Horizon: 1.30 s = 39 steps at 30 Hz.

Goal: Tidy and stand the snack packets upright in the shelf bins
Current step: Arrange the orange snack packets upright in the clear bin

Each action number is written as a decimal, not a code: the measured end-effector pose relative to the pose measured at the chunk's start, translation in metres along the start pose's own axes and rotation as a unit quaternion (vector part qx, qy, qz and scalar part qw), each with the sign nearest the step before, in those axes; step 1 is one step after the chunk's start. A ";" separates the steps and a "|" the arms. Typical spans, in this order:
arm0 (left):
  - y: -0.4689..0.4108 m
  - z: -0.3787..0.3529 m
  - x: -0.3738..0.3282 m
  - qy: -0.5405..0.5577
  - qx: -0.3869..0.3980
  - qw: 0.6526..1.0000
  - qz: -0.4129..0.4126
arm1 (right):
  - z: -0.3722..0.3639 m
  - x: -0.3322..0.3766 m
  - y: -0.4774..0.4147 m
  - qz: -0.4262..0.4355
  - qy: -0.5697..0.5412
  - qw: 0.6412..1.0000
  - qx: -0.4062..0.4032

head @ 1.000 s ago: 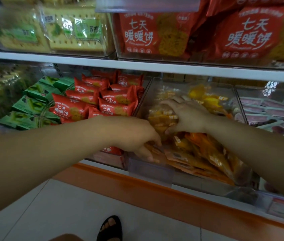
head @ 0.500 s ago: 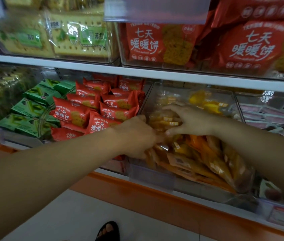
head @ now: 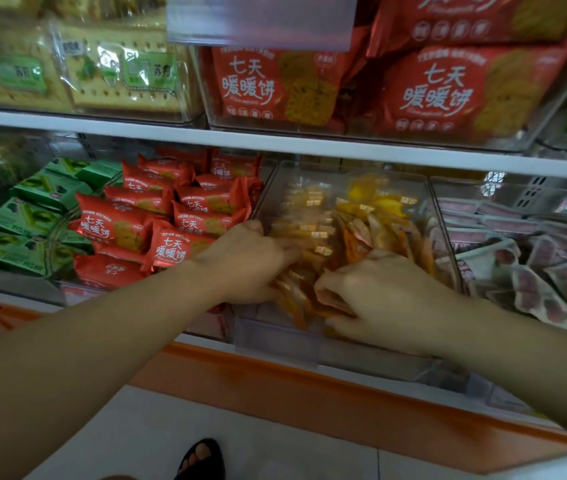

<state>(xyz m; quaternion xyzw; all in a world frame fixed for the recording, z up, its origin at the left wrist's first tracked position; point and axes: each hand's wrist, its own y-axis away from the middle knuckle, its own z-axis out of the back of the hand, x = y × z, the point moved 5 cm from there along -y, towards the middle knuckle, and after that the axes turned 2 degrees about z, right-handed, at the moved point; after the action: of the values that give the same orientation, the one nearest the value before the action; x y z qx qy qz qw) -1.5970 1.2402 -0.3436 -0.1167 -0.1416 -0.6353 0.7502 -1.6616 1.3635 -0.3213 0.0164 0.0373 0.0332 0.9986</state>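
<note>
Left grip [head: 247, 261]: it reaches into the clear bin [head: 351, 169] from the left side. The fingers are curled and the thumb lies below, with some orange packets [head: 355, 233] held between them at the front left of the pile.
Right grip [head: 379, 299]: it is at the front of the same bin, just beside the left grip. The fingers are bent around a few of the front packets and pinch them; the fingertips are partly hidden.
Orange packets: all are in the middle bin of the lower shelf. Those behind both grips lean in loose rows; those at the front lie tilted under the grips.
Writing on orange packets: small yellow labels are there, but too blurred to read.
Red packets [head: 171, 247]: in the bin to the left, touching the left wrist, printed "七天暖暖饼" in white.
Large red bags [head: 275, 88]: on the upper shelf, with the same words and a biscuit picture.
Cracker packs [head: 119, 74]: upper left, in clear wrap with a green label reading "苏打".
Green packets [head: 29, 216]: far left, glossy, pillow shaped.
Pink packets [head: 535, 296]: in the bin to the right, flat, lying in disorder.
Bin material: clear hard plastic with straight walls.
Shelf board [head: 275, 142]: white, above the bins.
</note>
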 end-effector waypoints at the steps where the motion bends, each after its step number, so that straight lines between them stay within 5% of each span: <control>1: 0.002 0.002 -0.001 -0.013 -0.013 1.000 0.007 | 0.002 -0.003 0.002 -0.002 0.003 1.000 -0.005; 13: -0.004 0.003 -0.003 -0.073 -0.027 0.989 0.124 | 0.017 -0.028 0.045 0.002 -0.063 0.994 -0.090; 20: -0.009 0.009 0.002 -0.097 -0.033 0.990 0.096 | 0.016 -0.024 0.044 -0.013 -0.067 0.994 -0.086; 24: -0.012 0.009 0.006 -0.071 0.002 0.992 0.107 | 0.020 -0.021 0.046 -0.007 -0.084 0.994 -0.063; 35: -0.011 0.009 0.013 0.034 0.037 0.993 0.105 | 0.033 -0.016 0.050 -0.029 -0.065 0.979 -0.190; 39: -0.011 0.012 0.020 0.128 0.054 0.985 0.098 | 0.025 -0.010 0.017 -0.052 -0.029 0.989 -0.137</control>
<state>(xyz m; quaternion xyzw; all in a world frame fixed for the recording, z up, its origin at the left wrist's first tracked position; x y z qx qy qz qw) -1.6057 1.2239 -0.3256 -0.0070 -0.0663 -0.5601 0.8258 -1.6707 1.3788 -0.2947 -0.1220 0.0043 -0.0144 0.9924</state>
